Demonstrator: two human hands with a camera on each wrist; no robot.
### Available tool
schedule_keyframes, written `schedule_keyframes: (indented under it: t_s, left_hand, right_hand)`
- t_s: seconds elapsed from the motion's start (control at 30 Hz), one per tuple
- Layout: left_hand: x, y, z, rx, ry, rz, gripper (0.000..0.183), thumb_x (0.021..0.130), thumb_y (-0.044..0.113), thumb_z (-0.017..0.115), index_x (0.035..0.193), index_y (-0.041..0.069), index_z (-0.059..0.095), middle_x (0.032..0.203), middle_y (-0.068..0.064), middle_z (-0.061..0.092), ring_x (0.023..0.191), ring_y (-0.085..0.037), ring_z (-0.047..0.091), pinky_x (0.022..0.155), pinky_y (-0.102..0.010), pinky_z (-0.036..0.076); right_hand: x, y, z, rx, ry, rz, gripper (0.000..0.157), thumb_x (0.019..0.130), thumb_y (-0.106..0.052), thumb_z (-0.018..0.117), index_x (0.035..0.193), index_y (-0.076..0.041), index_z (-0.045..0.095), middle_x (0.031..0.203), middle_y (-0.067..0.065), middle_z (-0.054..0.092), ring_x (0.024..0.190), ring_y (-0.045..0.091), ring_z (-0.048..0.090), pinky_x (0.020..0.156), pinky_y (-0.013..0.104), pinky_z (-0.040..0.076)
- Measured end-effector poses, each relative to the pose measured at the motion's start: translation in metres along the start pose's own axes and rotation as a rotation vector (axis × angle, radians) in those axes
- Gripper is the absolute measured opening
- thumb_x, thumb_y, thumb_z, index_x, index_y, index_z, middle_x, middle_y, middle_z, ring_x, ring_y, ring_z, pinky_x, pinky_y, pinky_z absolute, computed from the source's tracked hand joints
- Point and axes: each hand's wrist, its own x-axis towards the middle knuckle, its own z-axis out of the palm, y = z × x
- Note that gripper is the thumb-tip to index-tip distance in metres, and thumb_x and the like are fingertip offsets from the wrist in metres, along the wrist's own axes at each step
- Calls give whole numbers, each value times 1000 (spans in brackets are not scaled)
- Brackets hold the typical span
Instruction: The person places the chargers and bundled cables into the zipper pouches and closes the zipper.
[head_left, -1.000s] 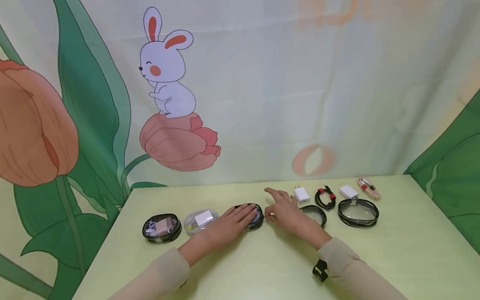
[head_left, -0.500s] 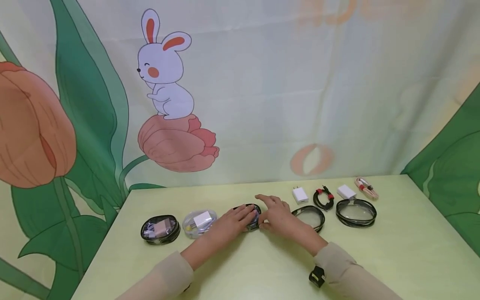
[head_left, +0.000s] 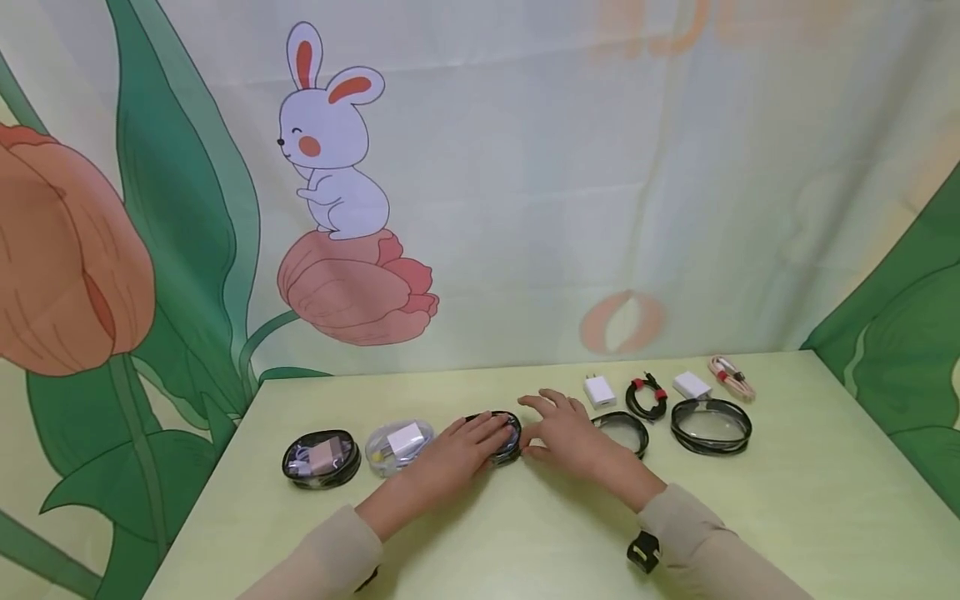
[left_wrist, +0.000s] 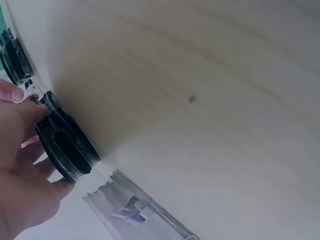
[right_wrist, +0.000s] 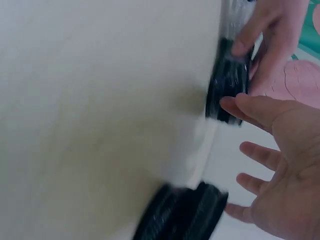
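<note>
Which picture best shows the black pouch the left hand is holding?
The left wrist view: the black pouch shows fairly sharply side-on, zipper teeth visible. The head view shows its top partly covered by the left hand; the right wrist view shows a dark, blurrier side, partly behind fingers.

A black case (left_wrist: 67,142) is gripped by the left hand (left_wrist: 25,192), one digit being set against its lower end, with fingers partly seen behind. Its zipped side is turned toward the camera. Another fingertip (left_wrist: 10,92) is shown at the left edge, near a second case (left_wrist: 15,57), also black and partly cut off. Below, a clear case (left_wrist: 102,200) is seen, a blurred item enclosed. The pale table (left_wrist: 225,150) is marked by a dark spot (left_wrist: 191,98).
</note>
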Motion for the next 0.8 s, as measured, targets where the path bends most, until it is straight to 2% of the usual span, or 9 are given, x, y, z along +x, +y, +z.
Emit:
schedule_keyframes:
  t_s: [0.2, 0.4, 0.6, 0.73, 0.8]
  left_hand:
    - [-4, 1, -3, -18, 15, 18, 49, 103, 22, 60, 150, 11, 49, 158, -9, 43, 146, -32, 40, 115, -48, 37]
    - [-3, 10, -10, -74, -15, 3, 51, 104, 32, 57, 150, 12, 48, 161, -9, 39, 150, -31, 32, 118, -52, 31]
    - [4, 22, -15, -5, 10, 11, 48, 109, 35, 45, 153, 15, 46, 160, -3, 41, 151, -25, 31, 120, -46, 29]
    - [12, 31, -17, 32, 56, 48, 46, 110, 30, 46, 153, 14, 47, 157, -1, 46, 148, -25, 37, 118, -44, 33]
    - [16, 35, -18, 38, 56, 68, 46, 110, 27, 46, 154, 15, 46, 157, 0, 46, 148, -24, 37, 118, -43, 35]
  right_hand:
    - [-11, 22, -13, -2, 62, -37, 20, 96, -22, 72, 114, -16, 73, 148, 20, 49, 134, 44, 45, 100, 62, 45]
    - [-29, 41, -26, -45, 102, -6, 28, 96, -20, 72, 123, -14, 69, 146, 22, 51, 131, 46, 48, 97, 61, 47]
    - [-41, 61, -32, -72, 131, 24, 30, 94, -19, 74, 123, -13, 69, 145, 23, 51, 130, 48, 48, 98, 62, 46]
    - [-48, 70, -34, -74, 136, 30, 30, 94, -18, 75, 123, -13, 68, 144, 23, 52, 128, 48, 49, 98, 63, 46]
    - [-52, 74, -35, -73, 134, 38, 30, 94, -17, 75, 123, -12, 68, 143, 23, 52, 128, 49, 49, 96, 63, 46]
